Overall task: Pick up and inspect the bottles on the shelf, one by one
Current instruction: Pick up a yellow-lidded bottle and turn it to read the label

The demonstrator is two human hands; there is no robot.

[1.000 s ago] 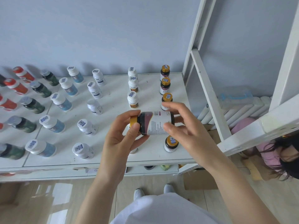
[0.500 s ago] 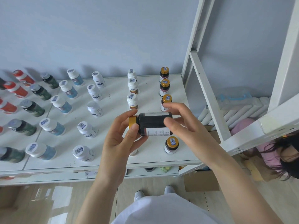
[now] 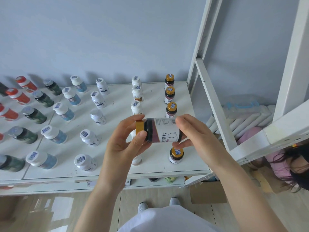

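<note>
A dark bottle (image 3: 161, 130) with a gold cap and a white-and-purple label lies sideways in the air above the white shelf (image 3: 117, 166), cap to the left. My left hand (image 3: 122, 146) grips its cap end between thumb and fingers. My right hand (image 3: 195, 136) pinches its base end. Other gold-capped dark bottles stand on the shelf: one (image 3: 176, 155) just below the held bottle, three in a column (image 3: 170, 95) behind it. My left hand hides part of a white bottle (image 3: 137, 160).
Rows of upright bottles fill the shelf: white ones (image 3: 97, 99), blue-labelled ones (image 3: 64, 112), green ones (image 3: 36, 114) and red ones (image 3: 18, 96) to the left. White frame posts (image 3: 215, 104) rise at the right. A person in pink (image 3: 287, 163) sits low beyond them. A cardboard box (image 3: 207, 192) lies on the floor.
The held bottle has been rolled about its long axis: its dark side faced me half a second ago, and now the white label front with large characters faces me. Both hands stayed in place.
</note>
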